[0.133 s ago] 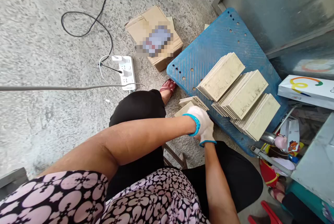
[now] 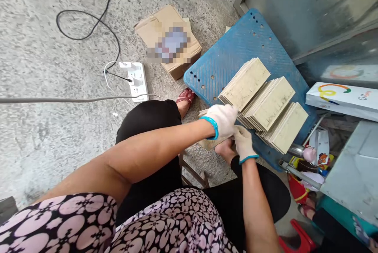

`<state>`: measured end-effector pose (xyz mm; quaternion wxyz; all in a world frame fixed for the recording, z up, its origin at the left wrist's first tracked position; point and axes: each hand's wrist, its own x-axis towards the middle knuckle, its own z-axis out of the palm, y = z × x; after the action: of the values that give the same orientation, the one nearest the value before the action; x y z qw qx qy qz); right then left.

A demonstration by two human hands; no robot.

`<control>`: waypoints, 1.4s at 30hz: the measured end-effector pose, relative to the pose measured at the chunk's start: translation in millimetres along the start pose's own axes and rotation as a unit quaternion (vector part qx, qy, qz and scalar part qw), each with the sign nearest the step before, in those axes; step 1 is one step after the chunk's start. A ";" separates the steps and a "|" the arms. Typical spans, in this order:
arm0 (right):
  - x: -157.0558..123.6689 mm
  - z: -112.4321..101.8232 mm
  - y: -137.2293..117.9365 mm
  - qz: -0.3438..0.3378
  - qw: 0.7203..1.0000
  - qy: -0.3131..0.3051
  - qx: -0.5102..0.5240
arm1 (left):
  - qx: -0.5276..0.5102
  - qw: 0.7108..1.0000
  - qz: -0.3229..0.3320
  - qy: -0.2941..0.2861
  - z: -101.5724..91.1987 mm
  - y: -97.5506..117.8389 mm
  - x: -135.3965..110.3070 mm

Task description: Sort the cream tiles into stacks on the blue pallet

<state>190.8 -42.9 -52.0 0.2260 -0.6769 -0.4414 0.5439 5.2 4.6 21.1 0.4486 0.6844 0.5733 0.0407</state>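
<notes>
Head view: your gloved left hand [image 2: 223,121] and right hand [image 2: 242,141] both close on a small stack of tiles [image 2: 206,143] at frame centre, mostly hidden. A loose grip could let them slide onto your foot [image 2: 185,97], or knock the tile rows [image 2: 262,103] on the blue board [image 2: 236,48].

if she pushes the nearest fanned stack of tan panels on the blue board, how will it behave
The nearest stack would probably shear and slide apart, since its thin flat pieces already lie fanned on the tilted blue board. Each piece looks stiff, likely not floppy.

3 tile stacks [image 2: 262,101] on 1 blue board [image 2: 236,44]; 1 cardboard box [image 2: 165,40]; 1 pwr strip [image 2: 134,80]; 2 gloved hands [image 2: 226,119].
</notes>
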 end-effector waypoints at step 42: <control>52.6 -116.8 -99.9 -0.091 0.924 0.195 0.315 | 0.049 0.952 -0.250 0.172 -0.1 39.9 92.3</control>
<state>266.0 72.6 34.1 0.5579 -0.6201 -0.2540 0.4897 66.3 82.9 5.2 0.3050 0.5228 0.7958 0.0168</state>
